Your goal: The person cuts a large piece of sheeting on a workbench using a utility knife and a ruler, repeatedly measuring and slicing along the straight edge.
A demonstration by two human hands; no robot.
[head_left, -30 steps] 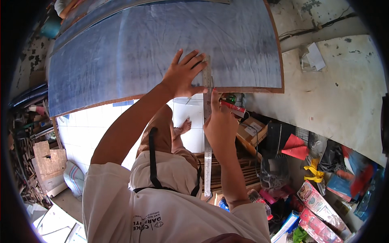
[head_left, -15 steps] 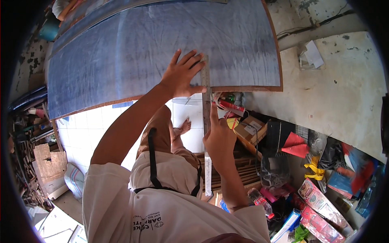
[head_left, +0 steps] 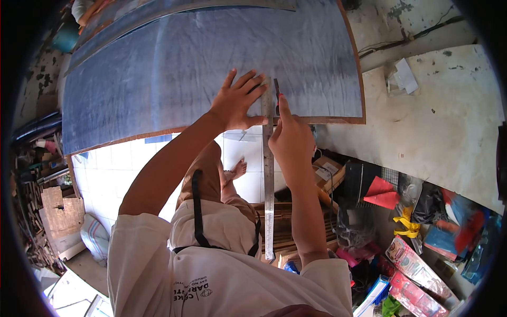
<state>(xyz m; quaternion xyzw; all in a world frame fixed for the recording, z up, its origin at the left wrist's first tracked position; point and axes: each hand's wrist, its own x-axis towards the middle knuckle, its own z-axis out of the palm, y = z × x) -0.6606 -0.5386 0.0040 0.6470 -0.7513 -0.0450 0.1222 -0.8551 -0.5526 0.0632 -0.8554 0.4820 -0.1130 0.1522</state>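
A long steel ruler (head_left: 269, 174) lies over the near edge of the blue sheet (head_left: 211, 58) and sticks out toward my body. My left hand (head_left: 240, 103) is flat on the sheet with its fingers spread, index fingertip and thumb tip against the ruler's left side. To the right of the ruler, my right hand (head_left: 291, 137) is closed round a red-handled cutter (head_left: 277, 90), its dark slim tip pointing away from me over the sheet. My right index finger stretches along the cutter; most of its handle is hidden in the hand.
A metal strip (head_left: 211, 9) lies across the sheet's far part. On the right stands a worn pale tabletop (head_left: 443, 105), with bags, boxes and red paper (head_left: 381, 193) below. Wood scraps (head_left: 60, 211) are piled at left. A person's arm (head_left: 87, 13) shows far left.
My right hand has moved away from me, from below the sheet's near edge up onto the sheet, carrying the cutter along the ruler. My left hand has stayed nearly in place.
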